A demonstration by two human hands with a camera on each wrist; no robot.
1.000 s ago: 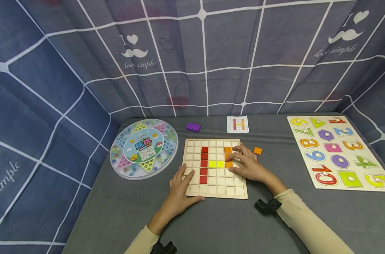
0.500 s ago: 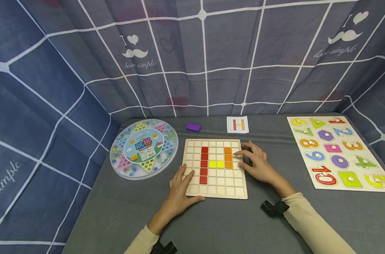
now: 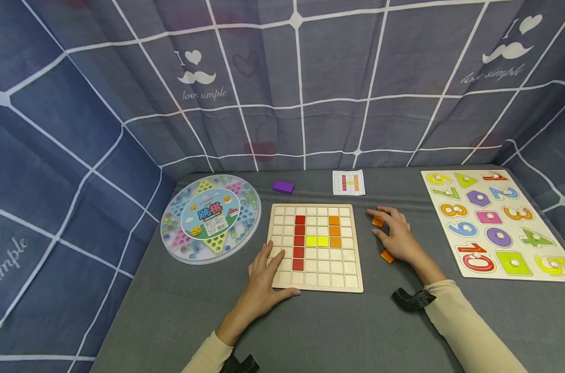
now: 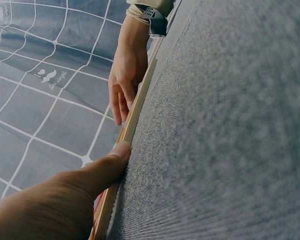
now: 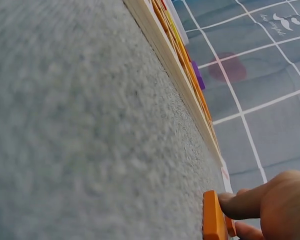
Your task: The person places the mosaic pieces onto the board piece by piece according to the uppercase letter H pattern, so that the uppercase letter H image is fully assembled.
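A wooden grid board (image 3: 315, 280) lies in the middle of the table in the head view. It carries a column of several red tiles (image 3: 299, 241), two yellow tiles (image 3: 317, 241) and a short column of orange tiles (image 3: 335, 231). My left hand (image 3: 264, 282) rests on the board's left side, fingers spread on top, thumb (image 4: 121, 150) against its front edge. Right of the board, my right hand (image 3: 396, 235) has thumb and fingers around a loose orange tile (image 3: 378, 221), without a visible grip. A second loose orange tile (image 3: 387, 256) lies below that hand, large in the right wrist view.
A small pattern card (image 3: 349, 183) and a purple block (image 3: 283, 187) lie behind the board. A round Chinese checkers box (image 3: 211, 248) stands at left, a number-and-shape puzzle board (image 3: 502, 228) at right. Grid-patterned curtain (image 3: 329, 124) encloses the back and sides.
My right hand has withdrawn from the orange column on the board and moved right to the loose orange tile beside it. The left hand has stayed in place.
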